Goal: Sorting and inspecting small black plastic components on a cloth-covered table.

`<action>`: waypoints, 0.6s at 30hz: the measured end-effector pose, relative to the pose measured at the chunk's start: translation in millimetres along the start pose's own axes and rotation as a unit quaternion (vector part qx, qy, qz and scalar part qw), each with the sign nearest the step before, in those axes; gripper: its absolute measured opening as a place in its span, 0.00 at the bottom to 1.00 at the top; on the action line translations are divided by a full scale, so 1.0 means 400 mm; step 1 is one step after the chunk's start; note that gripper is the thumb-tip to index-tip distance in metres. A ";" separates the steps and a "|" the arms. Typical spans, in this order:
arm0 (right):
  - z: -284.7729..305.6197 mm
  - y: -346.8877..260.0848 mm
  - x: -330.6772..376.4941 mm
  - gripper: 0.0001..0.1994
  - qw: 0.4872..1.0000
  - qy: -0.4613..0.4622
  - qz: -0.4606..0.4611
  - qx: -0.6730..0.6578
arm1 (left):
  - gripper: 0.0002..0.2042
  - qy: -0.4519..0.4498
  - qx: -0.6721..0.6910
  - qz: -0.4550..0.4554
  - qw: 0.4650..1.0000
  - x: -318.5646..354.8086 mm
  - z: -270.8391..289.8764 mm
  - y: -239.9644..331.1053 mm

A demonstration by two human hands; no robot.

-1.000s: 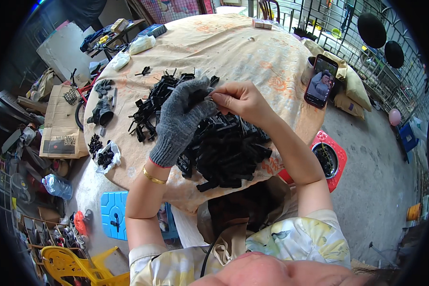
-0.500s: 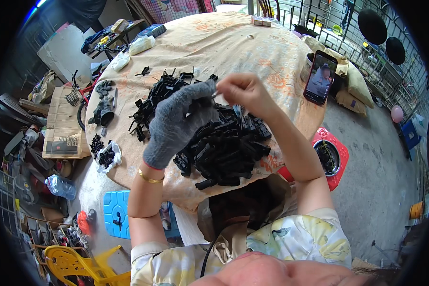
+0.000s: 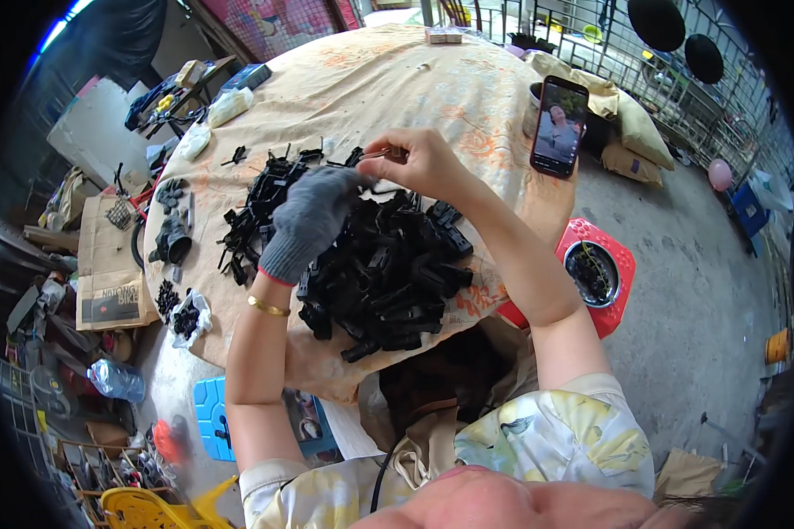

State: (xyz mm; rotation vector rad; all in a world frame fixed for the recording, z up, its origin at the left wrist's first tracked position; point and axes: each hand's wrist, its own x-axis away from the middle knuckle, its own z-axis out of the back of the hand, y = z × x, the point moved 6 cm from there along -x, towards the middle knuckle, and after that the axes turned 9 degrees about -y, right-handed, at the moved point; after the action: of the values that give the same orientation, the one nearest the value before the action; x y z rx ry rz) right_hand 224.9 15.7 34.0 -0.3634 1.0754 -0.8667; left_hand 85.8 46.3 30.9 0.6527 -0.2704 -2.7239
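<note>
Dozens of slim black pieces (image 3: 379, 286) make up the nearer heap on the cloth-covered surface (image 3: 388, 88), lying at about 4 to 5 o'clock from the left hand and 7 o'clock from the right hand. Their long axes run many ways: one at the near edge points roughly from 8 to 2 o'clock, while some on the right flank run from 11 to 5.

A white plastic bag (image 3: 204, 319) holding small black bits sits at 8 o'clock from the gloved hand. At 4 o'clock from the bare hand, beside the surface, is a red stool (image 3: 625, 264) bearing a dark round bowl (image 3: 591, 275).

Farther in, the left hand (image 3: 311, 212), in a grey knitted glove, is curled above the pieces; whether it is clamped on anything I cannot tell. At its 2 o'clock is the bare right hand (image 3: 423, 166), thumb and forefinger close together around a narrow brownish bit, too small to make out or to say how firmly it is gripped. The two hands' fingertips meet or nearly meet.

At 9 to 10 o'clock from the glove lies the farther heap (image 3: 269, 189), several thin ends jutting toward 12. One loose piece (image 3: 236, 156) rests beyond it, its long axis near 8 to 2.

Between 2 and 3 o'clock from the bare hand, a phone (image 3: 559, 128) stands nearly upright. Small boxes (image 3: 444, 35) sit at 12, by the far edge.
</note>
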 end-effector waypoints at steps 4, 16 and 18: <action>0.002 0.060 0.005 0.19 0.981 -0.011 -0.163 -0.105 | 0.13 0.155 -0.021 -0.034 0.987 0.011 0.068 0.048; -0.032 0.002 0.019 0.12 0.914 -0.037 -0.137 -0.381 | 0.20 0.186 0.262 -0.061 0.945 0.063 0.080 0.080; -0.043 -0.009 0.023 0.11 0.888 -0.032 -0.138 -0.436 | 0.24 0.159 0.368 -0.025 0.916 0.061 0.065 0.058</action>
State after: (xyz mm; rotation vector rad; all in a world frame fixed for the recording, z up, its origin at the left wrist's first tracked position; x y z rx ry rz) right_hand 210.2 8.9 22.8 -1.3173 1.3301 -0.5587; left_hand 59.3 18.7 49.6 1.2861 -1.2327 -2.4492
